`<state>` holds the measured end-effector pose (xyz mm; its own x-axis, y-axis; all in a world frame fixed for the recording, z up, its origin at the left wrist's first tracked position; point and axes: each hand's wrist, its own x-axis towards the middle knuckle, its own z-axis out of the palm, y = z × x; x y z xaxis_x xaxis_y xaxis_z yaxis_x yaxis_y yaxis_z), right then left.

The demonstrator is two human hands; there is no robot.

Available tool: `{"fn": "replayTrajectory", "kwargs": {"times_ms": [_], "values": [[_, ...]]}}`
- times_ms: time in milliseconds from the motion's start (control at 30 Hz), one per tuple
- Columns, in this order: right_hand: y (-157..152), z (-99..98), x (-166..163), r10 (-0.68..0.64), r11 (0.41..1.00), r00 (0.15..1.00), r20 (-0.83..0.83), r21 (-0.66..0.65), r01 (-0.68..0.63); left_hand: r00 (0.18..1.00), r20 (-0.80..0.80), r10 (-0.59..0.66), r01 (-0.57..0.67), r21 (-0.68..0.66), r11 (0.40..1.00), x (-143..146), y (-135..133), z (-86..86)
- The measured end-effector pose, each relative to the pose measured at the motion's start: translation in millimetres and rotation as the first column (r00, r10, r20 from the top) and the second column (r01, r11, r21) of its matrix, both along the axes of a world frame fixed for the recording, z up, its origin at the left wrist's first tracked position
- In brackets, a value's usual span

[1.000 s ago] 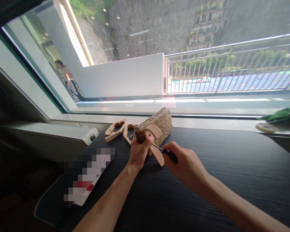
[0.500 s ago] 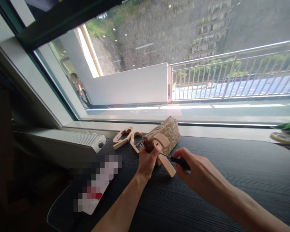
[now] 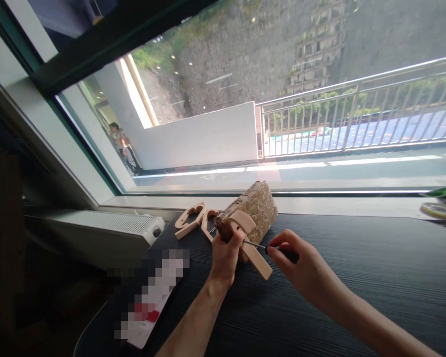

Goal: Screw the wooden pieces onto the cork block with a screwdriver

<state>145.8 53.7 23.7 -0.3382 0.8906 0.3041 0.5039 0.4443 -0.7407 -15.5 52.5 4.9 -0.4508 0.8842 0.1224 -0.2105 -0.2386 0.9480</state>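
My left hand [image 3: 225,258] is closed around the near end of a rough, bark-like block [image 3: 262,206], its thumb pressing a pale curved wooden piece [image 3: 259,262] against the block. That piece has a hooked top with a small hole and a straight leg angled down to the right. In my right hand [image 3: 295,255] is a screwdriver [image 3: 258,245], gripped by its dark handle. Its thin metal shaft points left at the wooden piece beside my left thumb; the tip's exact contact is hidden. My left fingers are mostly out of sight behind the block.
Two more cut wooden pieces, one a loop [image 3: 189,220] and one angled [image 3: 208,225], lie left of the block on the dark table [image 3: 338,287]. A blurred pale packet [image 3: 159,302] lies front left. A radiator [image 3: 126,223], window sill and roll of tape [image 3: 438,210] border the table.
My right hand has shifted slightly right with the screwdriver, and more of its shaft shows. The wooden piece and block have tilted a little in my left hand. The whole view has shifted slightly.
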Motion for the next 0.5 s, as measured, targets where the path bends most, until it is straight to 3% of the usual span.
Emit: {"fn": "replayTrajectory", "kwargs": {"times_ms": [167,267,367,500], "values": [[-1,18.9,9,-0.019,1.0,0.949,0.315,0.015,0.015,0.999,0.033,-0.021,0.022,-0.048,0.999,2,0,-4.2],[-8,24.8,12,0.068,0.991,0.943,0.325,0.084,-0.1,0.995,0.096,-0.033,0.038,-0.051,0.998,3,-1,-1.9],[-11,22.1,13,0.157,0.94,0.932,0.326,0.239,-0.242,0.988,0.144,-0.048,0.055,-0.044,0.998,3,-2,1.9],[-9,13.0,9,0.114,0.86,0.913,0.392,0.421,-0.288,0.983,0.18,-0.034,0.043,-0.046,0.998,3,-2,4.4]]}}
